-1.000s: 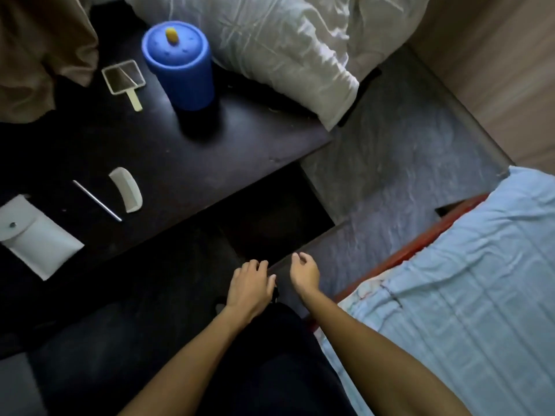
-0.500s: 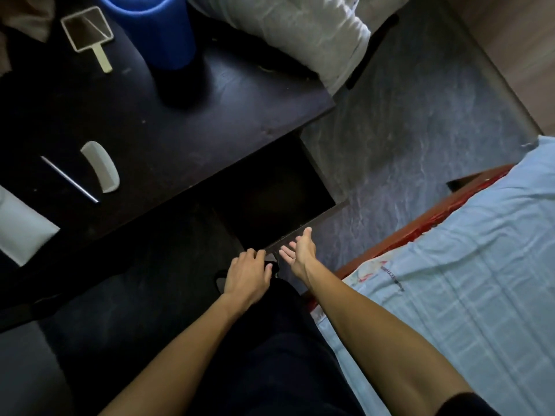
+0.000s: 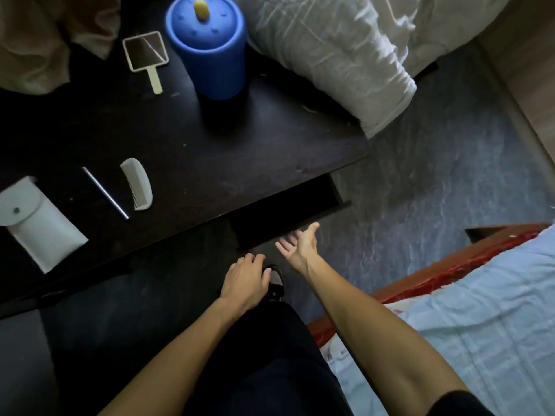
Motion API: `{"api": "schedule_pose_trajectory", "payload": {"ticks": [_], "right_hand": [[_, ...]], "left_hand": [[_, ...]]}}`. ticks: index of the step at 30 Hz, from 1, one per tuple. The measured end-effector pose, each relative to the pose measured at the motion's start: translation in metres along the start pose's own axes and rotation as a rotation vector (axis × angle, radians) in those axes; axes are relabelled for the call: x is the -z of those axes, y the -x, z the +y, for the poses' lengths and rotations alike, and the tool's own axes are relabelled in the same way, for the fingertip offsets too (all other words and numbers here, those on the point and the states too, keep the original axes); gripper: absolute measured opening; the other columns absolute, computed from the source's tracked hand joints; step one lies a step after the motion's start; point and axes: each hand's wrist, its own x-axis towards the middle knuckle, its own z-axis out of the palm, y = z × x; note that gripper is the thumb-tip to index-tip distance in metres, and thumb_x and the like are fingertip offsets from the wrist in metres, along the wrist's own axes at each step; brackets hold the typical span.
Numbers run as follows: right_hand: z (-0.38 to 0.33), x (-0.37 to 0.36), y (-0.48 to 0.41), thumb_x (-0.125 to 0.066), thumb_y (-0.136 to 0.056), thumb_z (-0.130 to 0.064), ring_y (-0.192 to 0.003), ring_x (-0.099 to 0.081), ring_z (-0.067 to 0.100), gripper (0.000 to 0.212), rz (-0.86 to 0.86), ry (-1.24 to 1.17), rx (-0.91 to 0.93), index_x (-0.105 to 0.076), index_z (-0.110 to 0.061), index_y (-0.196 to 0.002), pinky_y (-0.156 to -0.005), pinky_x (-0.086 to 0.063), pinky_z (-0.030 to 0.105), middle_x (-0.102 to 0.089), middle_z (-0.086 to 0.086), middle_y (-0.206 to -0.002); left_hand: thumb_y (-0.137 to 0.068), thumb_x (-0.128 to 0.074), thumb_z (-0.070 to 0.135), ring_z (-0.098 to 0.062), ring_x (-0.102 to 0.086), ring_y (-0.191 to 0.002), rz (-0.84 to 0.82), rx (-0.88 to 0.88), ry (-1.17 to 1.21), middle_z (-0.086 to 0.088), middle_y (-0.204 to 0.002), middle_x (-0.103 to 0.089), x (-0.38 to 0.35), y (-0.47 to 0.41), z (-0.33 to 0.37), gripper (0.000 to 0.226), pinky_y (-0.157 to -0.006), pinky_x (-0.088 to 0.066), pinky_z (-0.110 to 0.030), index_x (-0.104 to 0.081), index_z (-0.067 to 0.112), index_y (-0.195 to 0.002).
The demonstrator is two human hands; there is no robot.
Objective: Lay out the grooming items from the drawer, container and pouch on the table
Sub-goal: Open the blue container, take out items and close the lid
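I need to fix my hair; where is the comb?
The pale curved plastic comb lies on the dark table's left part, beside the thin metal rod, right of the white pouch.

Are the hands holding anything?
No. The right hand is open and empty by the drawer; the left hand rests palm down, gripping nothing visible.
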Motion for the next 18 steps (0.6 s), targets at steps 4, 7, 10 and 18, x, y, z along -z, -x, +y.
{"api": "schedule_pose_trajectory", "payload": {"ticks": [4,7,10,18], "right_hand": [[-0.020,-0.035,-0.017,-0.014,-0.091,-0.071,-0.109,-0.058,0.030,0.084,-0.027,0.011,0.027,-0.047,-0.007,-0.135,-0.095,-0.042,0.045,-0.060,0.015,-0.123],[-0.028,-0.058,-0.022,-0.011,-0.093,-0.068,-0.088,-0.061,0.027,0.082,-0.046,0.088,0.068,-0.054,-0.009,-0.130,-0.087,-0.045,0.043,-0.065,0.011,-0.101],[-0.029,-0.073,-0.016,-0.011,-0.097,-0.061,-0.087,-0.062,0.026,0.076,-0.039,0.177,0.101,-0.059,-0.008,-0.124,-0.084,-0.048,0.042,-0.066,0.011,-0.101],[-0.032,-0.062,-0.001,-0.017,-0.098,-0.061,-0.096,-0.059,0.029,0.068,-0.022,0.240,0.115,-0.052,-0.009,-0.124,-0.088,-0.047,0.048,-0.062,0.015,-0.118]], "left_hand": [[-0.097,-0.036,0.038,-0.025,-0.050,-0.116,0.011,0.043,0.046,-0.008,-0.129,-0.052,0.015,-0.010,-0.011,0.042,-0.099,-0.039,-0.038,-0.044,0.016,-0.132],[-0.097,-0.037,0.039,-0.024,-0.050,-0.116,0.021,0.085,0.089,-0.007,-0.130,-0.052,0.028,-0.014,-0.019,0.042,-0.099,-0.041,-0.038,-0.045,0.017,-0.132],[-0.096,-0.038,0.039,-0.022,-0.051,-0.116,0.031,0.110,0.112,-0.006,-0.129,-0.052,0.041,-0.015,-0.024,0.042,-0.098,-0.042,-0.038,-0.045,0.018,-0.131],[-0.096,-0.039,0.038,-0.022,-0.051,-0.114,0.093,0.129,0.122,-0.005,-0.128,-0.052,0.068,-0.006,-0.018,0.039,-0.097,-0.043,-0.037,-0.047,0.019,-0.129]]}}
